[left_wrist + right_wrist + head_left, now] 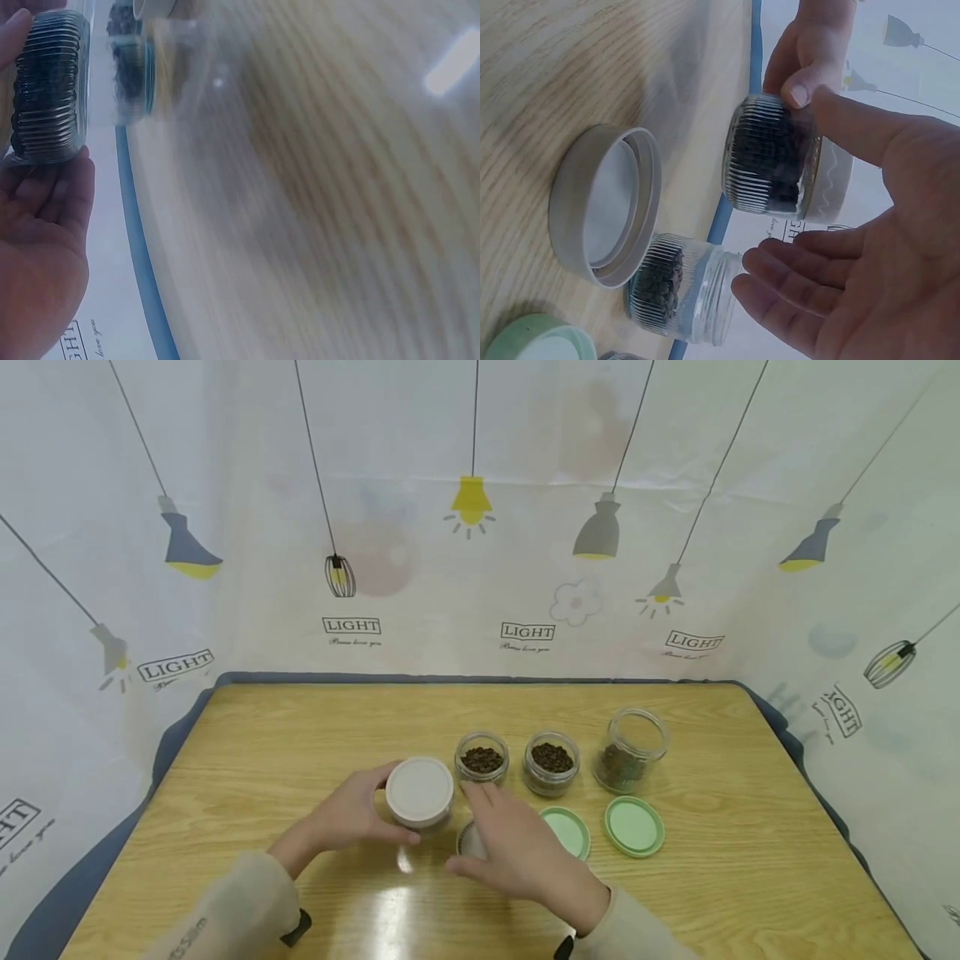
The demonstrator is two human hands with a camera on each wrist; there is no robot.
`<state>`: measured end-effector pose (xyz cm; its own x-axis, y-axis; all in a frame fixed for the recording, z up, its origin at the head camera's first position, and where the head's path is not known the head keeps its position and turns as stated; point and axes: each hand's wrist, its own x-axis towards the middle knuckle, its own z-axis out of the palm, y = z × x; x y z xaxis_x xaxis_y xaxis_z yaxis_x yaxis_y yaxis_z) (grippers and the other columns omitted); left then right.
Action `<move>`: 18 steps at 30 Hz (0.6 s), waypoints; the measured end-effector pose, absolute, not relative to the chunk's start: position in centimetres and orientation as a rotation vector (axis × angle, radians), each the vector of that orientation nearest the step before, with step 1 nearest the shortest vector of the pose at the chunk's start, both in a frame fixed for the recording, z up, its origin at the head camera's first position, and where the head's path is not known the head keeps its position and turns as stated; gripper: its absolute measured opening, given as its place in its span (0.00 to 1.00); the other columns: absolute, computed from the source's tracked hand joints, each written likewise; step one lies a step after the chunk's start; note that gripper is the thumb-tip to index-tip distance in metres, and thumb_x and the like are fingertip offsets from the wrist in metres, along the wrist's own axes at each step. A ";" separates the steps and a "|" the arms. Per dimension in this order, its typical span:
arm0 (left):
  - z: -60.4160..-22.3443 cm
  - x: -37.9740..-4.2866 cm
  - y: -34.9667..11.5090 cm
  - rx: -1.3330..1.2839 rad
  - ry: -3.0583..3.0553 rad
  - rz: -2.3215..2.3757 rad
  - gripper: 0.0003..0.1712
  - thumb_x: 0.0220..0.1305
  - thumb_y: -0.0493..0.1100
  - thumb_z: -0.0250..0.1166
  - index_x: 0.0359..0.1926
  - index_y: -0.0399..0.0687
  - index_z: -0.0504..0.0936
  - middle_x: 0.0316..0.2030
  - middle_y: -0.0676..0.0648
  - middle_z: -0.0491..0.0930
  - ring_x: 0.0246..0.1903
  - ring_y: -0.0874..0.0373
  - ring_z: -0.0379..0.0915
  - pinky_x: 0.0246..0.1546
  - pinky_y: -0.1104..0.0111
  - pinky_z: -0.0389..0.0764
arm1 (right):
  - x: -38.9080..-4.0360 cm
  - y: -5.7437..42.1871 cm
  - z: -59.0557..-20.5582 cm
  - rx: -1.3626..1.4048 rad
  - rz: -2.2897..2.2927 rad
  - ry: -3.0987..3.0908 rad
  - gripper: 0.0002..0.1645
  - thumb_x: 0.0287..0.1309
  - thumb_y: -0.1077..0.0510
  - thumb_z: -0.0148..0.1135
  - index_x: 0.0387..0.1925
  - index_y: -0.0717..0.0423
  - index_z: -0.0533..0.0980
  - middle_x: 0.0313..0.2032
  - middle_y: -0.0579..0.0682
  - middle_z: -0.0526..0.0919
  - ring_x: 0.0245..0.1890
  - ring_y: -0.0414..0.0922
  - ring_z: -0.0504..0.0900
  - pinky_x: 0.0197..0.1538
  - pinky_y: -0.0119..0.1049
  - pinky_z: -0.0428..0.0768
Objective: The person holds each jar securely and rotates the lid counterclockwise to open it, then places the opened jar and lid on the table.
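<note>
My left hand (352, 814) grips a ribbed glass jar (769, 157) around its side, lifted off the table. Dark coffee beans show through its glass, and a white lid (420, 790) sits on top. The right hand (517, 847) is just right of this jar, fingers extended and holding nothing; in the right wrist view its thumb overlaps the white lid. Below that hand a second white lid (570, 210) lies on the table, partly hidden in the head view. Close beyond it stands an open glass jar (482, 758) of beans.
Farther right are another open bean jar (551, 764) and a taller open jar (630, 752) with dark contents. Two green lids, one partly behind my right hand (566, 832) and one farther right (634, 827), lie in front of them. A printed curtain (450, 635) hangs behind the wooden table (300, 718).
</note>
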<state>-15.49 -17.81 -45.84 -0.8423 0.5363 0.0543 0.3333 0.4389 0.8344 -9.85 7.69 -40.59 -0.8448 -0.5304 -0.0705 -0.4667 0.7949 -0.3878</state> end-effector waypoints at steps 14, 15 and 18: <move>-46.2 -14.2 -16.3 0.858 2.404 1.319 0.49 0.39 0.63 0.77 0.64 0.71 0.66 0.55 0.64 0.75 0.54 0.62 0.71 0.57 0.53 0.71 | -9.7 5.9 -39.4 -0.803 -0.594 2.976 0.57 0.48 0.22 0.57 0.67 0.55 0.60 0.59 0.55 0.70 0.52 0.49 0.73 0.45 0.45 0.80; -46.2 -14.2 -16.1 0.862 2.396 1.317 0.49 0.39 0.63 0.77 0.64 0.70 0.65 0.55 0.64 0.75 0.53 0.63 0.71 0.57 0.53 0.72 | -9.7 5.8 -39.4 -0.799 -0.583 2.974 0.58 0.47 0.22 0.57 0.68 0.56 0.59 0.59 0.55 0.69 0.53 0.50 0.73 0.45 0.45 0.80; -46.1 -13.9 -15.8 0.870 2.374 1.319 0.48 0.41 0.62 0.77 0.64 0.68 0.65 0.54 0.64 0.75 0.52 0.63 0.72 0.56 0.55 0.73 | -9.6 5.5 -39.4 -0.779 -0.559 2.955 0.60 0.46 0.21 0.57 0.69 0.56 0.56 0.61 0.56 0.68 0.57 0.51 0.70 0.46 0.48 0.80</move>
<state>-13.88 -15.80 -46.15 -0.7762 0.6294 0.0381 0.3650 0.3992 0.8411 -9.64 5.50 -39.41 -0.8736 -0.4832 0.0576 -0.4708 0.8094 -0.3510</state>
